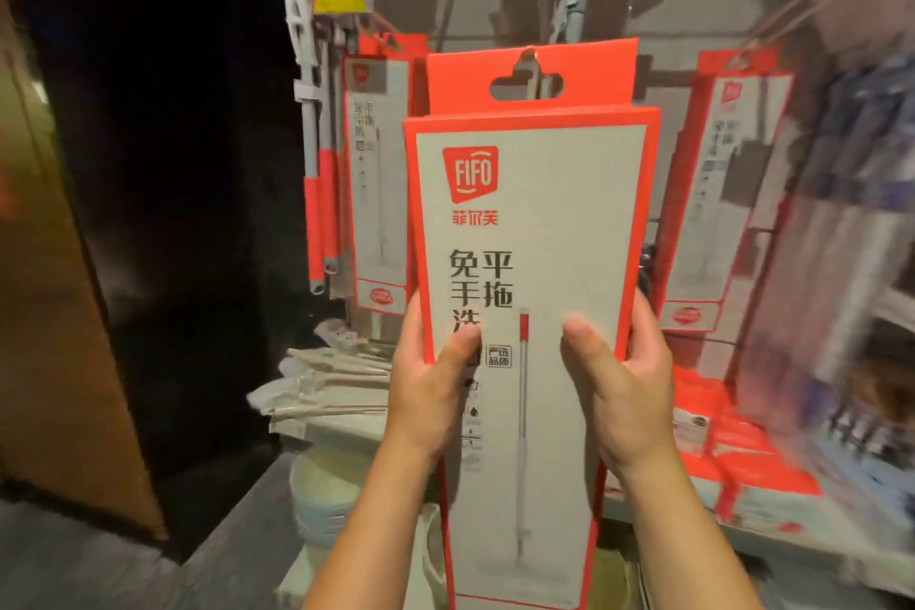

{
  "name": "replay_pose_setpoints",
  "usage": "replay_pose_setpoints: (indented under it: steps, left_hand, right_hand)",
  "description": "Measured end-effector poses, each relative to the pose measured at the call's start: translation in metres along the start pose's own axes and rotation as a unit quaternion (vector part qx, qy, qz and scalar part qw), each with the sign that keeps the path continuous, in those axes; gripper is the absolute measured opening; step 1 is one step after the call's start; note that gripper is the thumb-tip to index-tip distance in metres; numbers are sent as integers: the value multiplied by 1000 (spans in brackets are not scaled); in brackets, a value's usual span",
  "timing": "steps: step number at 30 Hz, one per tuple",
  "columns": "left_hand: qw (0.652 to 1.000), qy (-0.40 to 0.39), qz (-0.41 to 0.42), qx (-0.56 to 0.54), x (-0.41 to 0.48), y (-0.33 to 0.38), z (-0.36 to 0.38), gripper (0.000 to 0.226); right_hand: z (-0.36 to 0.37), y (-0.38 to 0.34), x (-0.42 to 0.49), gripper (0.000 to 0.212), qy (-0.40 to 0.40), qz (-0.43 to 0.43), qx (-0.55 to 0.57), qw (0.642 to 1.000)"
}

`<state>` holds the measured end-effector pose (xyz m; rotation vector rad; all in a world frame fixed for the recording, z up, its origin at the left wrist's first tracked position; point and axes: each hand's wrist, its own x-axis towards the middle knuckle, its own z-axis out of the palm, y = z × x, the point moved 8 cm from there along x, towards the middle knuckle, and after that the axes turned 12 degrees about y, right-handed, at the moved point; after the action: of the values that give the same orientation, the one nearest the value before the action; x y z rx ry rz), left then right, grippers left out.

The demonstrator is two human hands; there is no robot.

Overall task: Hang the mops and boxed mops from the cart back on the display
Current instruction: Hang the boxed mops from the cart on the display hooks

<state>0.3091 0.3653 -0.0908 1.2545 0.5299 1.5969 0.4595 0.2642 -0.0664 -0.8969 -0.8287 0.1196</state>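
I hold a tall boxed mop, grey with an orange border and a FIFO logo, upright in front of the display. My left hand grips its left edge and my right hand grips its right edge, thumbs on the front. The orange hang tab at its top has a cut-out slot, and a grey hook or rod shows through the slot. Whether the tab sits on the hook I cannot tell. Another boxed mop hangs to the left and a further one to the right.
Loose mops with orange and grey handles hang at the left of the display. Wrapped mop parts lie on a low shelf at lower left. Orange packs are stacked at lower right. A brown panel stands far left.
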Motion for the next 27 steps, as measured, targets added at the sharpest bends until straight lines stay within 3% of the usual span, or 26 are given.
replay_pose_setpoints:
  steps: [8,15,23,27]
  left_hand:
    - [993,-92,-30,-75,40,-37,90,71]
    - [977,-171,-82,-101,43,-71,158,58]
    - [959,-216,-125,-133,33,-99,234,50]
    - [958,-226,-112,-139,39,-107,275,48]
  right_hand:
    - [-42,-6,55,77,104,-42,-68,991]
    - [-86,-6,76,70,183,-73,-146,969]
    - [-141,-3,115,75,201,-54,-197,958]
    - [-169,8,150,60,198,-58,-164,965]
